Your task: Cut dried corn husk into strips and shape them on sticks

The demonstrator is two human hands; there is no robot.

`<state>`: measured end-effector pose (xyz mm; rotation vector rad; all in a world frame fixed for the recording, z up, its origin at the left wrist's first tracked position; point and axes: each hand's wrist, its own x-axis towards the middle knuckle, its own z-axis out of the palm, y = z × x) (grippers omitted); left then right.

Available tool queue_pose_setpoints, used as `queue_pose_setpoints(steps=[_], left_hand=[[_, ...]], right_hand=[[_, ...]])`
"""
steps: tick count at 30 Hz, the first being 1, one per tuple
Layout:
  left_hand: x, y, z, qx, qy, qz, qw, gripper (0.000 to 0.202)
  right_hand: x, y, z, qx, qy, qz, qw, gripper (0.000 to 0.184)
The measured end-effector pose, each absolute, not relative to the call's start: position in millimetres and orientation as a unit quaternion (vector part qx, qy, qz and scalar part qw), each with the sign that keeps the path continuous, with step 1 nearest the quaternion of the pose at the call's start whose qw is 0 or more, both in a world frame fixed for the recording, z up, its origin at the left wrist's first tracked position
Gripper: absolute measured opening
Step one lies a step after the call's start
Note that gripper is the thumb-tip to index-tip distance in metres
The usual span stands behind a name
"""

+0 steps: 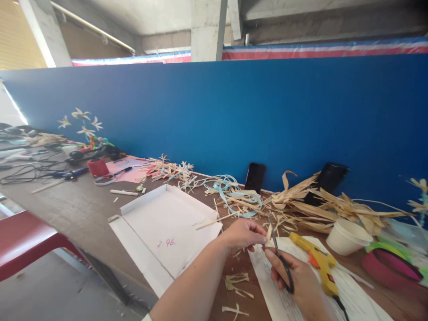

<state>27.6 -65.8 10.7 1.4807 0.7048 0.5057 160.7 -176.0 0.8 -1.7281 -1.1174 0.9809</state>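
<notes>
My right hand (294,276) grips a pair of scissors (284,265) with black handles, its blades pointing up and away from me. Close by, my left hand (242,236) pinches a small pale strip of dried husk (269,232) right beside the blades. Whether the blades touch the strip is too small to tell. Under my right hand lies a printed paper sheet (264,267). A yellow glue gun (317,263) rests on that sheet, to the right of the scissors. Cut husk scraps (237,283) lie on the table below my left hand.
To the left is a white box lid (143,232) marked with handwritten numbers. Behind my hands are a blue ribbon (227,200), dried husks (351,211) and a phone (255,177) against the blue partition (200,116). A white cup (347,240) and a pink roll (388,267) stand at right.
</notes>
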Motion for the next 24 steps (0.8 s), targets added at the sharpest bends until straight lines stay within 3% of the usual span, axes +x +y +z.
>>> queue_pose_setpoints(steps=[6,24], left_hand=[[27.9,-65.0,8.5,0.654,0.316,0.228,0.649,0.025],[28.7,-60.4,2.1,0.657,0.32,0.244,0.637,0.025]], right_hand=[[162.3,-175.5,0.4,-0.682,-0.444,0.393,0.427,0.035],[162.5,-175.2,0.0,-0.7,-0.437,0.383,0.416,0.036]])
